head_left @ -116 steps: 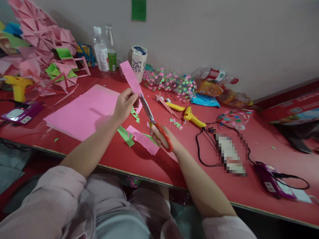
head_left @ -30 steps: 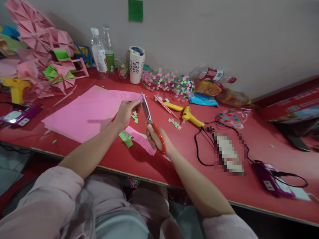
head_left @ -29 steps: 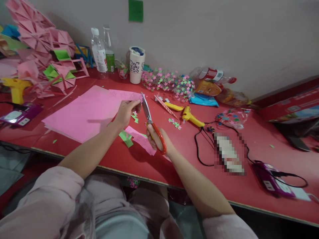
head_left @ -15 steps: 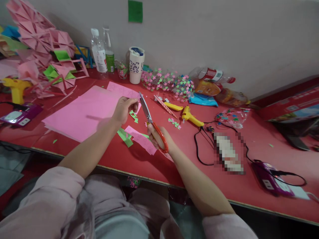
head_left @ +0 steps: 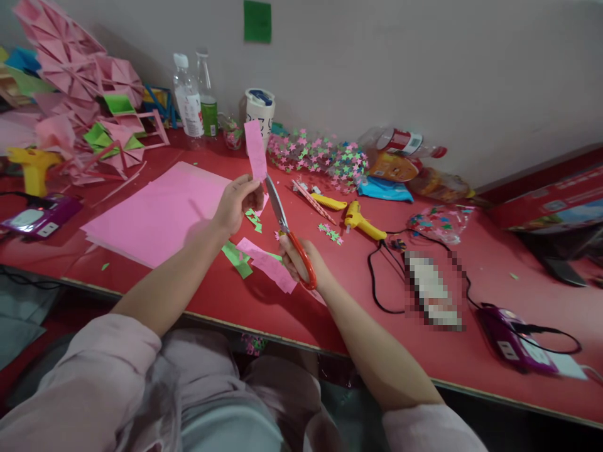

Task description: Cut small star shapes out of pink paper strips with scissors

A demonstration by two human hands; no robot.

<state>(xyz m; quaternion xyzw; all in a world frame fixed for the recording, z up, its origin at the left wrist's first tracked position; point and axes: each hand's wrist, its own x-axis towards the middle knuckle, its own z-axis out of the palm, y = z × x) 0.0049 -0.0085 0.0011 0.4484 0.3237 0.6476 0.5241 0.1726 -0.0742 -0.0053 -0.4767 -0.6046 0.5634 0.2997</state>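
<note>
A narrow pink paper strip [head_left: 255, 149] stands upright in my left hand [head_left: 238, 202], pinched at its lower end, with the white cup behind it. My right hand [head_left: 301, 260] is wrapped round the orange handles of the scissors [head_left: 279, 210]. The blades point up and away, their tips close to the strip's lower right edge. Below the hands lie a pink paper scrap [head_left: 268, 267] and green scraps [head_left: 238, 260]. Small green cut pieces [head_left: 254, 220] lie between the hands. Large pink sheets [head_left: 160, 210] are stacked at the left.
Paper stars [head_left: 330, 233], a yellow cutter [head_left: 330, 201] and a yellow glue gun [head_left: 362, 221] with a black cable lie to the right. Bottles [head_left: 189, 103], a cup [head_left: 260, 103] and a bag of stars [head_left: 315, 157] line the wall. Pink folded paper [head_left: 70, 69] is piled at left.
The pink strip in my left hand has swung up from lying nearly flat to the left and now stands upright in front of the cup. Both hands have hardly moved.
</note>
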